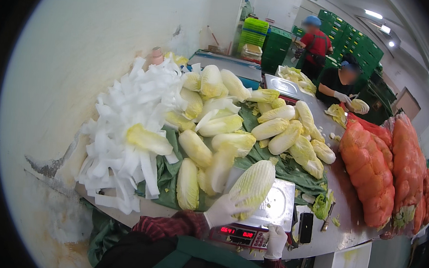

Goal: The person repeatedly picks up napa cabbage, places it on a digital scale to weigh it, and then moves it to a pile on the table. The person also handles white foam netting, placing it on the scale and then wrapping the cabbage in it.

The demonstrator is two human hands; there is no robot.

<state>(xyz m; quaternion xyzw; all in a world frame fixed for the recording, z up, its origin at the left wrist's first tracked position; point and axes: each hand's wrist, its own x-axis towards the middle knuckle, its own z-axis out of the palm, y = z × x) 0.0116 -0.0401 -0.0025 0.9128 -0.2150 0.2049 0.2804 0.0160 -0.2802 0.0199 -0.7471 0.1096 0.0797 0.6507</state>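
Note:
My left hand (223, 210), in a white glove, has its fingers around the lower end of a napa cabbage (258, 182) with a ribbed, net-like surface. That cabbage lies tilted over the steel pan (282, 201) of a digital scale (238, 235) with lit red digits. Beside the scale's keypad is my right hand (276, 242), also gloved, its fingers curled and nothing visible in them. Just beyond the scale, a blurred pale cabbage leaf (222, 167) stands among more napa cabbages (196, 147) on a green cloth (167, 190).
White foam sleeves (128, 103) are heaped against the left wall, a loose leaf (149, 139) on top. A phone (305, 228) and a knife (327, 219) lie right of the scale. Orange mesh sacks (367, 172) fill the right side. Two co-workers (337, 82) (316, 42) are beyond the table.

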